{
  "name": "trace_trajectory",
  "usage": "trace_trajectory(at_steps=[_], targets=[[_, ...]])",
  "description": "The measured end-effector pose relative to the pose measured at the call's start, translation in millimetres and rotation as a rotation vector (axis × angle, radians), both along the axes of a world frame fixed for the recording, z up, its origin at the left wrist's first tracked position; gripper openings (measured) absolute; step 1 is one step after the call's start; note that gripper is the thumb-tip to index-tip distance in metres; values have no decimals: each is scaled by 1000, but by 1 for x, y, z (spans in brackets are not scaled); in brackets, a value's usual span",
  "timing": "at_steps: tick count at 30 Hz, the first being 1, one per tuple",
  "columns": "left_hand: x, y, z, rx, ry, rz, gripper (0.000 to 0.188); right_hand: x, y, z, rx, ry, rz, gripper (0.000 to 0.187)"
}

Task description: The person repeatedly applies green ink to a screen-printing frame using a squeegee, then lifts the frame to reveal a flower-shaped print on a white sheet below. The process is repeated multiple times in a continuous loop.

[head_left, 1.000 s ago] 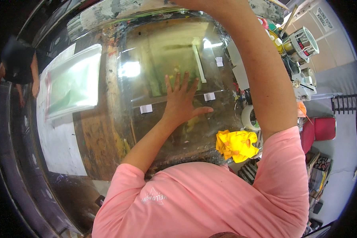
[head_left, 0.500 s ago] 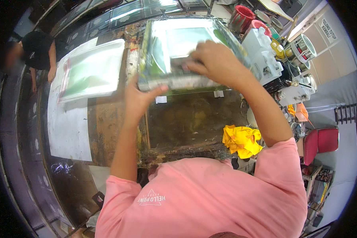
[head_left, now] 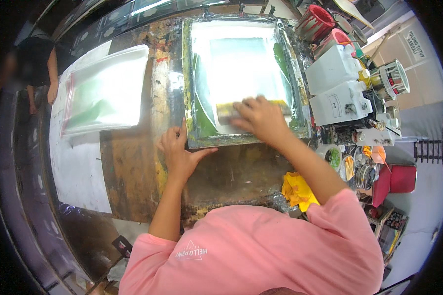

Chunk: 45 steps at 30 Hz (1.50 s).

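Observation:
A screen printing frame (head_left: 246, 142) lies flat on the stained worktable, its mesh pale with green ink along both sides. My right hand (head_left: 261, 118) is closed around a squeegee (head_left: 226, 112) with a yellowish edge, pressed on the near part of the mesh. At the near left corner of the frame, my left hand (head_left: 176, 150) grips it, thumb along the near edge and forefinger up the left side. To the left lies a stack of clear plastic bags (head_left: 108, 88) with green print, over white paper (head_left: 79, 172).
White jugs (head_left: 337, 105) and paint cans (head_left: 315, 24) crowd the right side. A crumpled yellow cloth (head_left: 299, 191) lies near my right elbow. Small tubs (head_left: 332, 157) and a red chair (head_left: 398, 179) are farther right. Another person's arm (head_left: 52, 73) shows at far left.
The frame's near edge, raised before, now lies down on the table. My right hand and the squeegee have come to the near end of the mesh; my left hand stays at the corner.

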<state>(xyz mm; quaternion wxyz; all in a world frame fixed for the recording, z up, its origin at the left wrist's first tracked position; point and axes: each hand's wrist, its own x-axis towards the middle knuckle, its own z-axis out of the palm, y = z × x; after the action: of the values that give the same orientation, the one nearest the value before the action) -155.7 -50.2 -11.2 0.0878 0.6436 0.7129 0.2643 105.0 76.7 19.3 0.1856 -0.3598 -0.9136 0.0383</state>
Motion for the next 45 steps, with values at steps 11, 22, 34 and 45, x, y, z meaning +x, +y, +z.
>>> trace_trajectory(at_steps=[11,22,34,45], targets=[[-4,16,-3,117,-37,-42,124,-55,280,33,-84,-23,0,58],[1,-5,1,185,-18,-53,121,-21,138,13,46,-74,-32,48],[41,-34,60,275,-843,-54,93,20,-78,133,157,-28,-63,41],[46,-16,91,-43,149,-28,105,-2,16,238,571,202,-136,49]])
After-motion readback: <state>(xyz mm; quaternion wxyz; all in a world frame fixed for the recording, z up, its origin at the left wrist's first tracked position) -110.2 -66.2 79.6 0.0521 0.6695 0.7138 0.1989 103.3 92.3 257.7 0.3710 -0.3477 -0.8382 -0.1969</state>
